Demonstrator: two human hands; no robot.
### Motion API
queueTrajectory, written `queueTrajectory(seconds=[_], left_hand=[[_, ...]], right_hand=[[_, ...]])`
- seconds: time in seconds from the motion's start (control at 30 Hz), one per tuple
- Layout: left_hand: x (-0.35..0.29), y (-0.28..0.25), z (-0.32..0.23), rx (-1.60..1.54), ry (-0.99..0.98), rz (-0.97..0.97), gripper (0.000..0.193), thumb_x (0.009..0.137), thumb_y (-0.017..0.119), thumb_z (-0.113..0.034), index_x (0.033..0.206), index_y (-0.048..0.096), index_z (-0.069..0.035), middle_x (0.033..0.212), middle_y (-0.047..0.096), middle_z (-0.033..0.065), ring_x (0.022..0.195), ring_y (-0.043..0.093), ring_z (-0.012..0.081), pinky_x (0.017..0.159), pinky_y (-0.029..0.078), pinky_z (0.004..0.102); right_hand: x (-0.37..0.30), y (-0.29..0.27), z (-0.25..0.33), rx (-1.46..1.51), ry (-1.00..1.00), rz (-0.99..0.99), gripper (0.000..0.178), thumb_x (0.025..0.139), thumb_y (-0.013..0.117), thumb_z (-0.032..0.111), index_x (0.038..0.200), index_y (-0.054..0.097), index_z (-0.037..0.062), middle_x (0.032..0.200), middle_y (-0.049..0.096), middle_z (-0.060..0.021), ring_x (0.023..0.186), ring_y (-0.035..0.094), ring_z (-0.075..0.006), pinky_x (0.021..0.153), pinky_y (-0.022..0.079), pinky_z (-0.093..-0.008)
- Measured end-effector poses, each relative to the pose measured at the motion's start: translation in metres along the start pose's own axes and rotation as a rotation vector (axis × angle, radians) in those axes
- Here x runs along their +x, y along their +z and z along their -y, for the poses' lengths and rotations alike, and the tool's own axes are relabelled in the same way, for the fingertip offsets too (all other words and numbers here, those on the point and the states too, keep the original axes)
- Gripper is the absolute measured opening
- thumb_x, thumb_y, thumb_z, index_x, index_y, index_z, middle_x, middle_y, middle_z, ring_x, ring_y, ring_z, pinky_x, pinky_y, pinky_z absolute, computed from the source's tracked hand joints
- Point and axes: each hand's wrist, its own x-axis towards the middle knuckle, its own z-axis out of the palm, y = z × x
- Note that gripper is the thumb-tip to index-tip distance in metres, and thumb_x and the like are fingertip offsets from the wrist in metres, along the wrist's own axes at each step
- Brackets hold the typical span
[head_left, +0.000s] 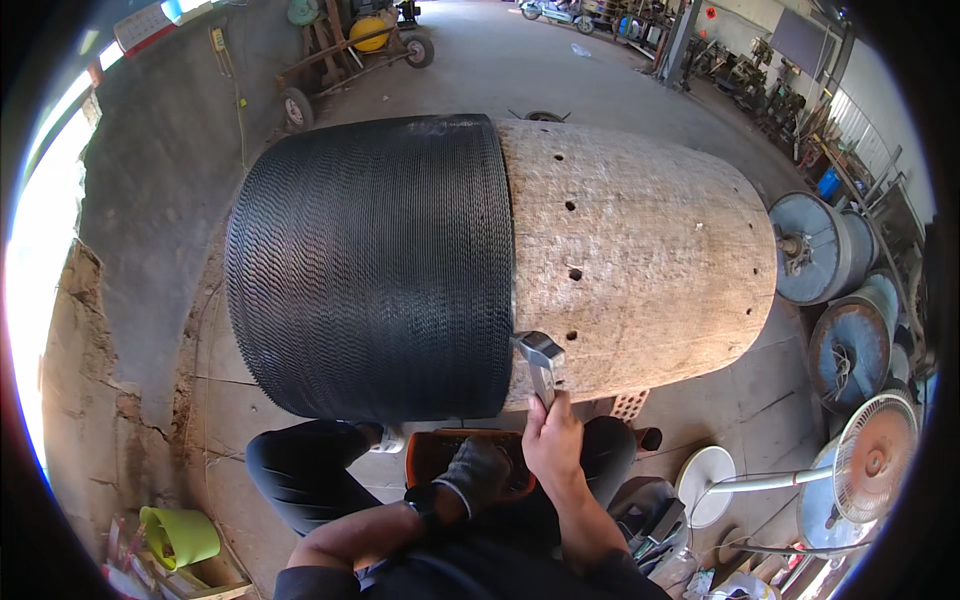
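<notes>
A large horizontal drum lies before me. Its right part is bare pale wood [640,250] with several dark holes. Dense rows of black, fine-ridged strip or wire [375,265] cover the left part. My right hand [555,437], bare, is closed round the handle of a hammer [542,350]. The hammer's metal head is over the wood, close to the edge of the black covering. My left hand [474,474] wears a dark grey glove and reaches into an orange bin [425,450] between my knees. Its fingers are hard to make out against the bin's dark contents.
A fan [875,458] with a round base stands at the lower right. Metal spools [810,250] line the right side. A yellow-green bucket [180,537] sits at the lower left by a grey wall. Beyond the drum is a wheeled cart [350,60].
</notes>
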Motion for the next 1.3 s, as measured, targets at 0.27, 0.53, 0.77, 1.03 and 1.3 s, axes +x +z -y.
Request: queueTrajectory(seconds=[0.27,0.53,0.77,1.03,1.3], left_hand=[[-0.001,0.044,0.007,-0.106,-0.04,-0.143,0.024,0.09,0.062,-0.026,0.085,0.073,-0.005,0.083,0.072,0.0157,0.078,0.072,0.0334,0.07,0.056,0.0458],[-0.017,-0.006,-0.002,-0.158,0.066,-0.199,0.019,0.093,0.057,-0.021,0.091,0.066,-0.004,0.084,0.07,0.015,0.079,0.071,0.0318,0.069,0.055,0.0465],[-0.017,-0.061,0.005,-0.172,0.109,-0.608,0.02,0.079,0.07,-0.016,0.089,0.056,-0.006,0.084,0.061,0.0149,0.075,0.061,0.0363,0.072,0.047,0.0482],[0.014,-0.16,0.109,0.153,0.15,-1.136,0.036,0.067,0.071,0.0,0.097,0.053,-0.009,0.102,0.058,0.008,0.08,0.063,0.0251,0.077,0.048,0.0465],[0.03,-0.178,0.117,0.359,0.034,-1.206,0.055,0.074,0.071,-0.003,0.127,0.061,-0.012,0.109,0.056,0.0067,0.095,0.062,0.027,0.09,0.051,0.0516]], right_hand=[[0.013,-0.008,0.017,0.593,-0.46,-0.785,0.031,0.108,0.043,0.029,0.104,0.052,-0.0008,0.065,0.047,-0.0065,0.05,0.046,-0.0169,0.049,0.041,-0.0274],[-0.013,-0.027,0.022,0.688,-0.267,-0.402,0.019,0.105,0.047,0.017,0.105,0.049,-0.0016,0.07,0.051,-0.0026,0.052,0.045,-0.0131,0.05,0.04,-0.0258],[-0.006,-0.02,0.009,0.226,-0.033,-0.095,0.02,0.098,0.06,0.012,0.109,0.057,-0.0042,0.076,0.064,-0.0217,0.066,0.067,-0.0424,0.055,0.051,-0.0432],[-0.002,-0.004,0.002,0.131,0.051,-0.033,0.023,0.097,0.062,0.015,0.111,0.055,-0.002,0.082,0.064,-0.025,0.061,0.063,-0.0478,0.051,0.05,-0.047],[0.006,-0.007,-0.003,0.011,-0.012,-0.001,0.024,0.097,0.061,0.013,0.109,0.051,-0.0049,0.078,0.065,-0.0254,0.066,0.064,-0.0451,0.056,0.051,-0.0449]])
